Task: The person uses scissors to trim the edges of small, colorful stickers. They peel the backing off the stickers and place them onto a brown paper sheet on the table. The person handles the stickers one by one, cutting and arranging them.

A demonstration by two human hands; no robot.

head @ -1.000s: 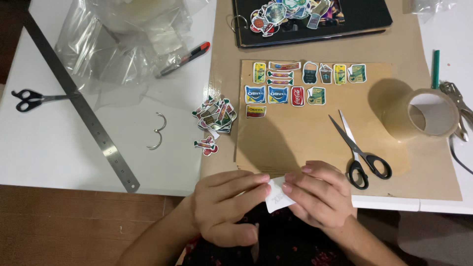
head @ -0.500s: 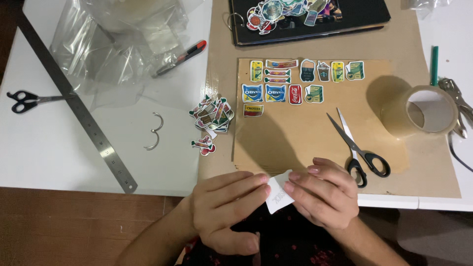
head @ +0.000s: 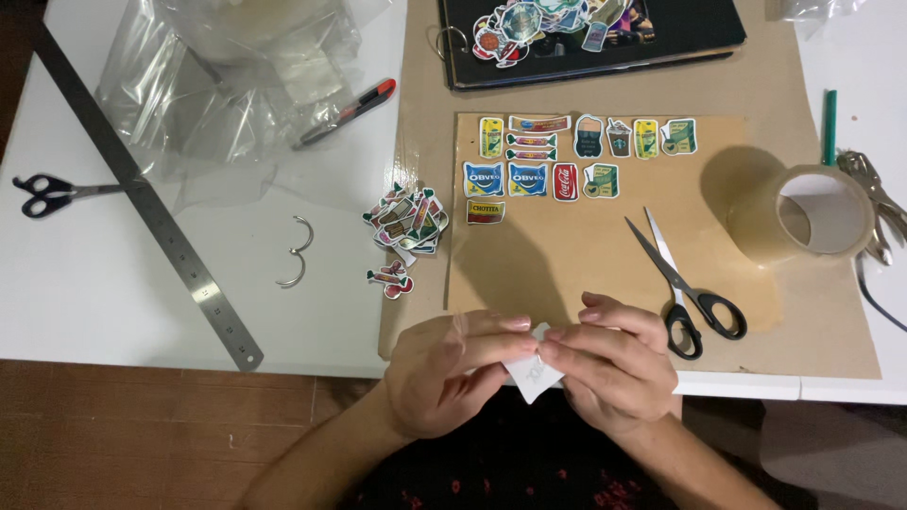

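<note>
Both hands meet at the table's near edge: left hand (head: 444,373) and right hand (head: 614,373) pinch one small white paper piece (head: 535,370) between thumbs and fingertips, clamped from either side. Just beyond the grip lies a brown cardboard sheet (head: 586,255) bearing stickers; black-handled scissors (head: 685,283) lie near the right hand.

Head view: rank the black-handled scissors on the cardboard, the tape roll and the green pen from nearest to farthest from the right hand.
1. Scissors, just right of the right hand.
2. Tape roll, farther right, higher up.
3. Green pen, top right, beyond the roll.
</note>
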